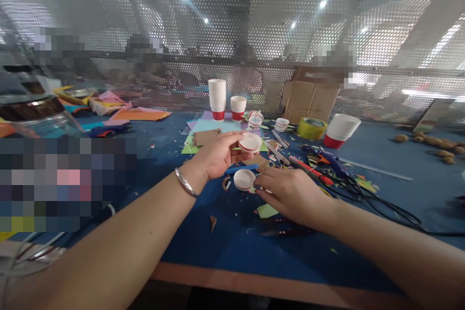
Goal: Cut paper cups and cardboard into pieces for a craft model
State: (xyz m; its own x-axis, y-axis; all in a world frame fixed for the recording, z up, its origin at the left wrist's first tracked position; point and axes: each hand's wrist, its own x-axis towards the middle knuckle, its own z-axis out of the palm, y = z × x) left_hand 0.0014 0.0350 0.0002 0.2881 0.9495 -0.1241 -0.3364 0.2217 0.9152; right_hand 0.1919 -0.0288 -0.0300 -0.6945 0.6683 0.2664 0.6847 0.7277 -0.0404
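My left hand (217, 156) is closed on a small white cup bottom with a red rim (250, 143), held just above the blue table (225, 237). A silver bangle sits on that wrist. My right hand (290, 193) rests low on the table, fingers curled beside a second cut white cup piece (244, 179) that lies flat. Its fingertips touch or nearly touch that piece; I cannot tell if they grip it. A blue pen-like stick (240, 169) lies between the two hands.
A stack of white and red paper cups (217, 99), a single cup (238, 107), an overturned cup (340, 131), yellow tape (311, 128), cardboard, coloured paper, scraps, a red tool (312, 170) and black cables (378, 198) crowd the table. A perforated screen stands behind.
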